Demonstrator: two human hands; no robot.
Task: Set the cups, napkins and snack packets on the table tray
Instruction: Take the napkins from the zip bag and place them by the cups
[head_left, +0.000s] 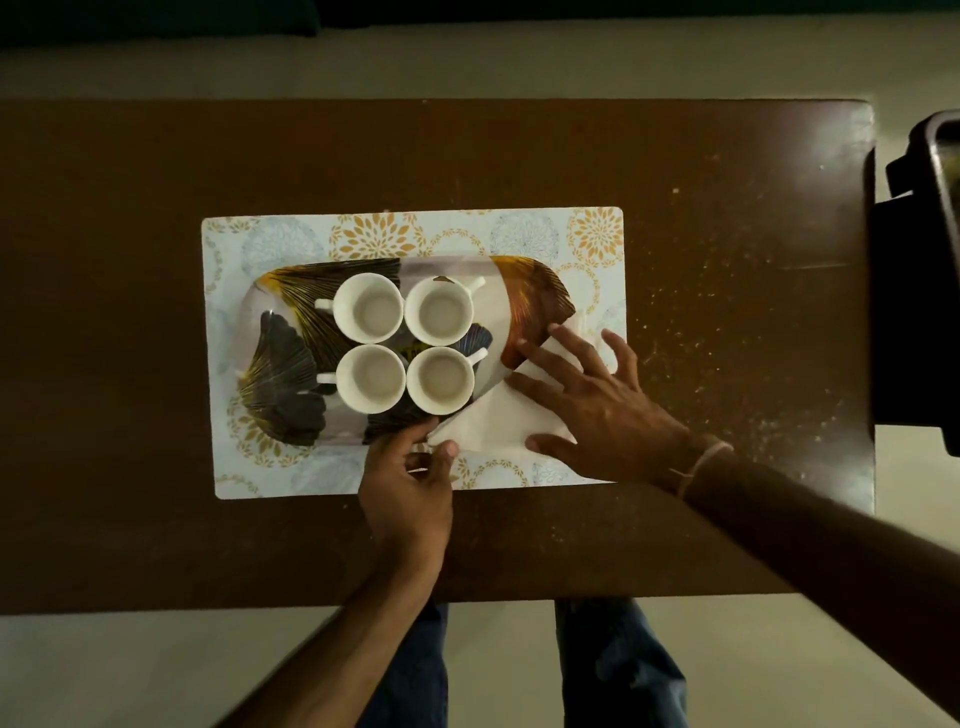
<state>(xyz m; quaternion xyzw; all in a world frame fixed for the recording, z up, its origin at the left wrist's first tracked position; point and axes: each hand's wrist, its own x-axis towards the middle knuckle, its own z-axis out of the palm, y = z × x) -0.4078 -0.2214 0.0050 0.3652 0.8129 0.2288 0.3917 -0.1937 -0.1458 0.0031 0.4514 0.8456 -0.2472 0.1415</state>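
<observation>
The right hand (592, 400) lies flat and spread wide, fingers splayed, palm down on a white napkin (483, 421) at the 4 o'clock corner of the tray (280, 374); its fingertips point toward 10 o'clock and reach onto the tray's orange leaf print. A thin band circles the right wrist. The left hand (410, 483) is nearly closed, thumb and fingers pinching the napkin's near corner at the tray's 6 o'clock rim. The napkin looks folded into a triangle, spreading from the left hand's pinch up under the right palm, partly on the tray and partly on the placemat (597, 244); a second white layer shows under the right fingers toward 2 o'clock, and I cannot tell whether it is a separate napkin.

No brand, label or readable writing shows anywhere.

Four white cups (405, 343) stand upright and empty in a two-by-two block at the middle of the tray, rims touching or almost so, at 10 o'clock from the right hand and 12 o'clock from the left. The left pair's handles point to 9 o'clock, the right pair's toward 2 o'clock. The tray, printed with dark and gold ginkgo leaves, sits on the floral placemat on a brown table (104, 312). A dark object (930, 260) stands off the table's 3 o'clock edge
</observation>
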